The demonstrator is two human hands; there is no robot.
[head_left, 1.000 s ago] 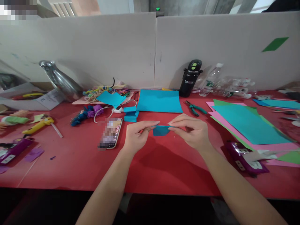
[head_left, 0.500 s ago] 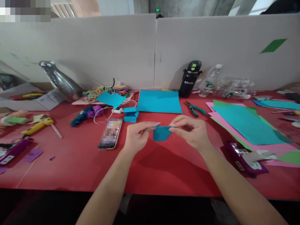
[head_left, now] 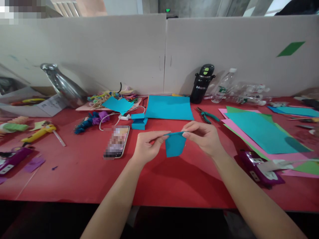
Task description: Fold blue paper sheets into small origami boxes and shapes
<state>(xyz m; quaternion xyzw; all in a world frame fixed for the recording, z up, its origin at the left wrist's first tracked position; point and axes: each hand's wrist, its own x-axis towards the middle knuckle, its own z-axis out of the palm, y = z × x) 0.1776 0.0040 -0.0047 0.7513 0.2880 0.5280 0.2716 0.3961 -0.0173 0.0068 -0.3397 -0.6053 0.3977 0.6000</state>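
Note:
A small piece of blue paper [head_left: 175, 146] hangs above the red table between my two hands, its top edge looking folded. My left hand [head_left: 149, 145] pinches the upper left corner between thumb and fingers. At the upper right corner, my right hand [head_left: 203, 136] grips the same piece with thumb and forefinger. Behind my left hand stands a small folded blue paper box [head_left: 139, 122]. A phone [head_left: 117, 142] with a lit, blurred screen lies to the left of that hand.
Blue sheets [head_left: 169, 108] lie at the back centre, with green-handled pliers [head_left: 208, 115] and a black bottle [head_left: 202, 84] to their right. Coloured paper [head_left: 261, 132] and a purple power strip [head_left: 261, 169] sit at the right. A yellow glue gun [head_left: 40, 133] rests far left.
The blue paper has tipped so more of its face shows, hanging lower. My hands have shifted slightly to the right and keep their hold on it.

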